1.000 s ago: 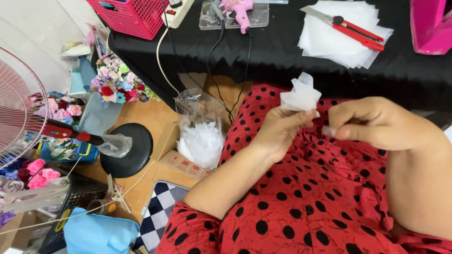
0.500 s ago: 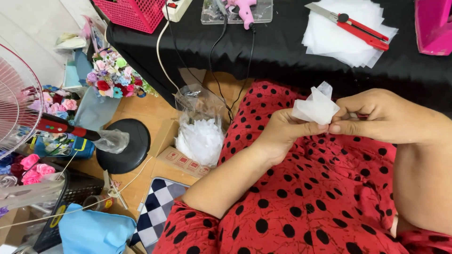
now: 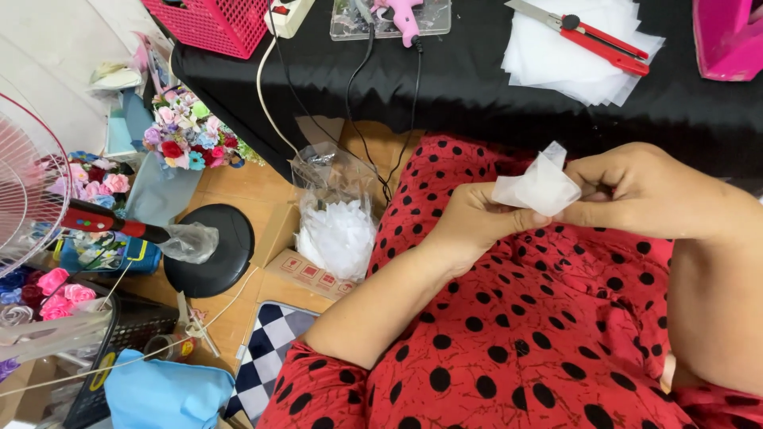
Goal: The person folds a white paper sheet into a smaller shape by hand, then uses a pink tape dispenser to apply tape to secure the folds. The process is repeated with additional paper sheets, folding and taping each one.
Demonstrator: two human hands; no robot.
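Note:
Both hands meet over my lap, which is covered by a red dress with black dots (image 3: 524, 342). A small folded piece of white translucent paper (image 3: 539, 187) is pinched between them. My left hand (image 3: 470, 224) grips its lower left edge from below. My right hand (image 3: 644, 191) holds its right side with thumb and fingers closed on it. The paper stands slightly upright, with one corner pointing up.
A black-covered table (image 3: 461, 87) ahead carries a stack of white sheets (image 3: 580, 56), a red utility knife (image 3: 592, 36), a pink glue gun (image 3: 401, 14) and a pink basket (image 3: 211, 24). A clear bag of white pieces (image 3: 338, 226), a fan base (image 3: 211, 250) and artificial flowers (image 3: 187, 135) sit on the floor left.
Both hands with the paper have shifted right and slightly down. My right hand, apart from the paper a second ago, now grips it together with the left.

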